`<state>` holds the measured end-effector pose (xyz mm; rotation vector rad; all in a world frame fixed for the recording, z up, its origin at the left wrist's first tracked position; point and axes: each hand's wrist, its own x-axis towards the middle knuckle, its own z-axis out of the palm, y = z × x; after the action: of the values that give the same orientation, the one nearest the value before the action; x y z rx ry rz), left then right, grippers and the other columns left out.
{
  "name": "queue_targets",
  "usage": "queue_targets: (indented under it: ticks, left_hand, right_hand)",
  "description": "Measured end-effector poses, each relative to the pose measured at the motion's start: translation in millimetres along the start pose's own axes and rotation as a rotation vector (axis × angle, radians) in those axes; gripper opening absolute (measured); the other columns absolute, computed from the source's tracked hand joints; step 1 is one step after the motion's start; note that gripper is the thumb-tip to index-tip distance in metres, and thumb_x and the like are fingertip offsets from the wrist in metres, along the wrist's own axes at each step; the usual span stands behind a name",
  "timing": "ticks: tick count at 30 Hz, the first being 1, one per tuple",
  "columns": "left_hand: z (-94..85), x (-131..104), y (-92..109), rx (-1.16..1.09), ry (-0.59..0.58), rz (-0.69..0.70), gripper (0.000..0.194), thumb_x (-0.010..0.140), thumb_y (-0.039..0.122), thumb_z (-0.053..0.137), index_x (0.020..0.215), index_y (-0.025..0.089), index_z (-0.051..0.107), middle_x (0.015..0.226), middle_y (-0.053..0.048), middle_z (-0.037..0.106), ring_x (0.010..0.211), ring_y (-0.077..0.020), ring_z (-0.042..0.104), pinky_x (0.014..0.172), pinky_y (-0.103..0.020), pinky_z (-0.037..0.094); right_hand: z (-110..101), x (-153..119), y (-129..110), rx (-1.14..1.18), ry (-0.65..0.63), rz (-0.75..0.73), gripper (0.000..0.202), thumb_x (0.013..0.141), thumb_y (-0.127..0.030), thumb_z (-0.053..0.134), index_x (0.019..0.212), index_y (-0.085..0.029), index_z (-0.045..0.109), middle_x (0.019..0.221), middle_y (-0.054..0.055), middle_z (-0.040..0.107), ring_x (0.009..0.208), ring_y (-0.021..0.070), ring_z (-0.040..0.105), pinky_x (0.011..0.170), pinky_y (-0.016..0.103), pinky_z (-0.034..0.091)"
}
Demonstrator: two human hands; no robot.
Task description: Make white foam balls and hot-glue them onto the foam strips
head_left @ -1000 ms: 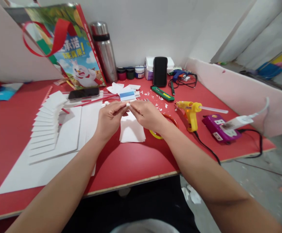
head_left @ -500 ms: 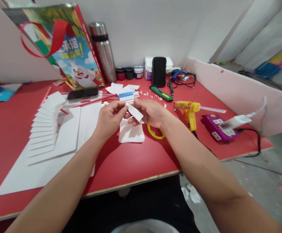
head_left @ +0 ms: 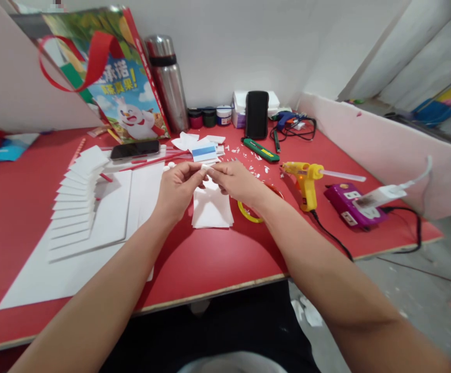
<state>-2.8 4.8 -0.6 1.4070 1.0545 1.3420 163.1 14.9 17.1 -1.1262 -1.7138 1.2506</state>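
Note:
Between my two hands is a small piece of white paper [head_left: 206, 167], mostly hidden by the fingers. My left hand [head_left: 178, 189] pinches one end of it, fingers closed. Thumb and fingers of my right hand [head_left: 236, 181] press on it from the other side. Just below them, a stack of white paper squares [head_left: 212, 210] lies on the red table. A yellow ring [head_left: 248, 215], perhaps a tape roll, sits partly under my right wrist. White scraps and a blue-striped piece [head_left: 204, 152] lie just beyond the fingers.
Left, a fanned row of white cards [head_left: 72, 215] rests on white boards [head_left: 111, 223] near a phone [head_left: 135, 150]. A yellow glue gun [head_left: 305, 181], purple power strip [head_left: 351, 204] and green cutter [head_left: 261, 150] lie right. A steel flask [head_left: 169, 85] and gift bag [head_left: 128, 98] stand behind.
My right hand has turned over, palm now downward, and its fingers have closed in on the paper. The white piece, plainly visible as a roll before, is now mostly covered.

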Motion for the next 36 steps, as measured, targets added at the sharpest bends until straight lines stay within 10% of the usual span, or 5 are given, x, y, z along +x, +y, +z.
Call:
queue_targets:
  ticks: [6,17,26,36]
  left_hand:
    - [3.7,-2,-4,0.078,0.040,0.093,0.016,0.085,0.028,0.075,0.094,0.016,0.076,0.081,-0.004,0.075,0.073,-0.0151,0.067,0.067,-0.027,0.055]
    - [2.0,-7,-6,0.676,0.162,0.666,0.020,0.099,0.028,0.059,0.105,0.017,0.076,0.103,-0.011,0.078,0.096,-0.0231,0.069,0.091,-0.040,0.053]
    - [-11.7,3,-4,0.316,-0.131,0.364,0.021,0.096,0.036,0.065,0.095,0.022,0.080,0.080,-0.003,0.069,0.066,-0.0142,0.063,0.066,-0.027,0.054]
    - [-7.4,-3,3,0.360,-0.064,0.320,0.020,0.096,0.035,0.063,0.102,0.023,0.079,0.091,-0.006,0.073,0.077,-0.0171,0.065,0.074,-0.030,0.056]
  right_hand:
    - [6,-3,-1,-0.469,0.219,-0.214,0.032,0.097,-0.019,0.053,0.066,-0.019,0.049,0.063,-0.002,0.048,0.063,0.0122,0.041,0.063,0.030,0.028]
    - [6,-5,-1,-0.400,0.205,-0.381,0.036,0.102,-0.025,0.047,0.068,-0.022,0.037,0.064,-0.003,0.042,0.063,0.0123,0.040,0.063,0.029,0.029]
    - [-4,-3,3,-0.577,0.073,-0.416,0.028,0.102,-0.022,0.046,0.076,-0.018,0.055,0.078,0.005,0.064,0.074,0.0159,0.053,0.072,0.029,0.037]
    - [-4,0,3,-0.390,0.076,-0.302,0.032,0.102,-0.034,0.047,0.076,-0.018,0.058,0.072,0.001,0.058,0.072,0.0147,0.051,0.070,0.027,0.036]
